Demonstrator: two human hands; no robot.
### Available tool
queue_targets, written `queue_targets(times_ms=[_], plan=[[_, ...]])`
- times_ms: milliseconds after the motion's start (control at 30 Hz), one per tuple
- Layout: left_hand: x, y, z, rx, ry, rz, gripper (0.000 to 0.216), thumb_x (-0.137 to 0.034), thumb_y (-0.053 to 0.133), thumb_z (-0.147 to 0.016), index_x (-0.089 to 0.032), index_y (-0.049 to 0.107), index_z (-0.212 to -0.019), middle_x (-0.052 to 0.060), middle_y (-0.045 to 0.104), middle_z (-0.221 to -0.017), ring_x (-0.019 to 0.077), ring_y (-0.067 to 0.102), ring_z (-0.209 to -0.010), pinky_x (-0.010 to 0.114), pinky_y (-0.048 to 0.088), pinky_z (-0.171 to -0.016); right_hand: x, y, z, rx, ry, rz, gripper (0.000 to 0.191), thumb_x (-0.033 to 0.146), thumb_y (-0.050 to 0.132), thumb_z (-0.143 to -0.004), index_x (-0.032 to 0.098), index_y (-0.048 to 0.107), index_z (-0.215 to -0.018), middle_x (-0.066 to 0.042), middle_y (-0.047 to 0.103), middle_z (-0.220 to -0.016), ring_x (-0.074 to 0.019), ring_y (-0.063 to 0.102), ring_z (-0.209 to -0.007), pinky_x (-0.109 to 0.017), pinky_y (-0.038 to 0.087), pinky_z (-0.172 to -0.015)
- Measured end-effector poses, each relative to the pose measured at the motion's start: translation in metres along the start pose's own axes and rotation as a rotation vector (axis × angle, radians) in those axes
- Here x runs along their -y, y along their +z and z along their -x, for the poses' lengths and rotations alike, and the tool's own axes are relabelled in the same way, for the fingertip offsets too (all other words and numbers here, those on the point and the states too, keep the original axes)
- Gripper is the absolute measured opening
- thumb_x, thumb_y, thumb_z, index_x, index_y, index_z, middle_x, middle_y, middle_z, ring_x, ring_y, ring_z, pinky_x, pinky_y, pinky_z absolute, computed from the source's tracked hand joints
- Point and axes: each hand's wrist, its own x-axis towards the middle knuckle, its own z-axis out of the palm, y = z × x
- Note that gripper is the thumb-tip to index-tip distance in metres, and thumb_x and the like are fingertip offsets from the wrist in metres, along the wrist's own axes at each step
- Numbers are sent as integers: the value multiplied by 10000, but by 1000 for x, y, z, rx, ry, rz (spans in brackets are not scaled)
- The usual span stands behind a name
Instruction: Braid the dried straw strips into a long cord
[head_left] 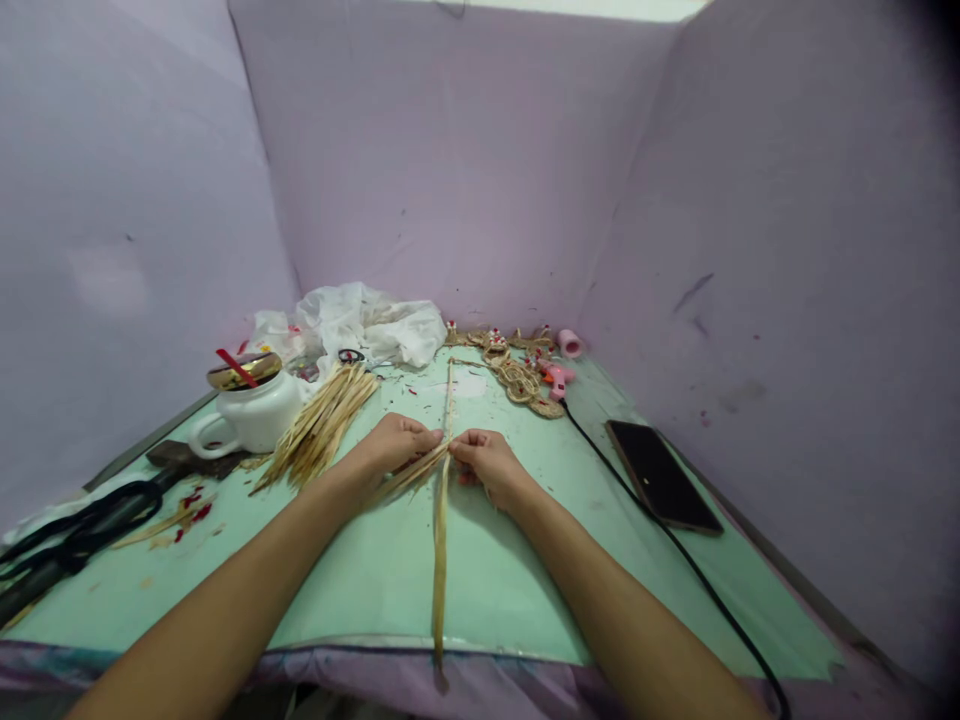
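My left hand point(396, 447) and my right hand point(489, 462) meet at the middle of a green table point(495, 580), both pinched on dry straw strips point(441, 540). One strip runs from the pinch toward me and hangs over the near edge. Another thin braided length point(449, 395) runs away from my fingers toward the back. More strips slant left under my left hand.
A bundle of straw point(322, 425) lies left of my hands beside a white lidded mug point(251, 405). Black scissors point(75, 530) sit far left. A phone point(661, 473) and black cable point(705, 580) lie right. A pink glue gun point(556, 377), woven pieces point(521, 383) and a plastic bag point(367, 322) are at the back.
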Motion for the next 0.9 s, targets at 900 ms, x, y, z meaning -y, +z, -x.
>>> queue_targets(times_ms=[900], plan=[[-13,8,-5,26,-63,-105,106,-210,558,-499,-135,502,-450,-63,318,-349,43,252,-353,197,172,-375,-5,-2,-5,23,-69,52,91,213,538,-630,153,487,-584,60,449,-426,-35,302,-332,-188,207,-348]])
